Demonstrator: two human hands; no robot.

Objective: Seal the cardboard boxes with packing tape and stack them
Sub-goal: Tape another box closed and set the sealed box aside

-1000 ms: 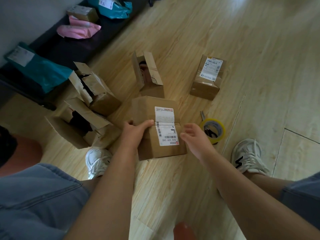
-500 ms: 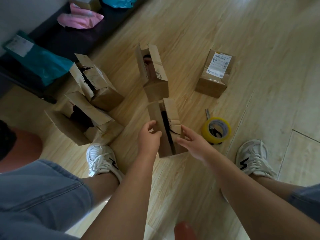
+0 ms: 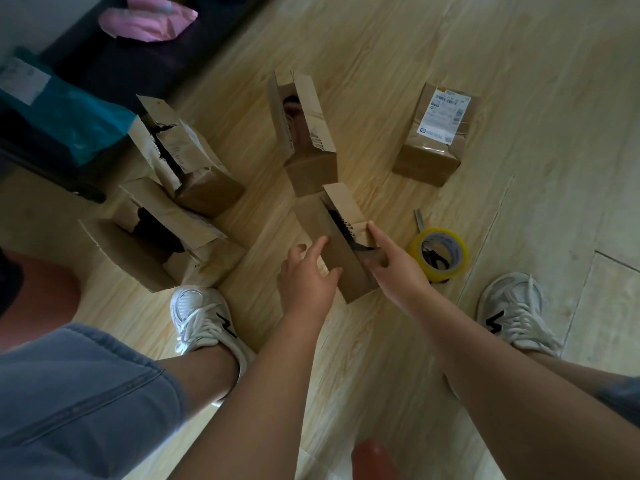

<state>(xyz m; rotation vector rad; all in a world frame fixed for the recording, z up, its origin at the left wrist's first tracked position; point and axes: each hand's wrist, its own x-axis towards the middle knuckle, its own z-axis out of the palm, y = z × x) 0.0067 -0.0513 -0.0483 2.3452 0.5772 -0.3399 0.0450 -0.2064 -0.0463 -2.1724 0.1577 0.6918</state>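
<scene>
A small cardboard box (image 3: 337,258) stands on the wooden floor between my feet, its top flaps almost together with a dark slit between them. My left hand (image 3: 308,275) presses the left flap with straight fingers. My right hand (image 3: 391,261) holds the right flap, index finger along its edge and thumb on top. A yellow roll of packing tape (image 3: 438,252) lies just right of that hand, apart from it. One sealed box with a white label (image 3: 433,143) sits at the back right.
An open box (image 3: 308,133) stands just behind the held one. Two more open boxes (image 3: 187,157) (image 3: 156,244) crowd the left. Scissors (image 3: 419,218) lie by the tape. A dark bench (image 3: 114,64) holds teal (image 3: 69,123) and pink (image 3: 149,19) mailers. My shoes (image 3: 204,317) (image 3: 512,306) flank the box.
The box was turned from label side up to opening up. My hands shifted from its sides onto the top flaps, bringing them nearer together.
</scene>
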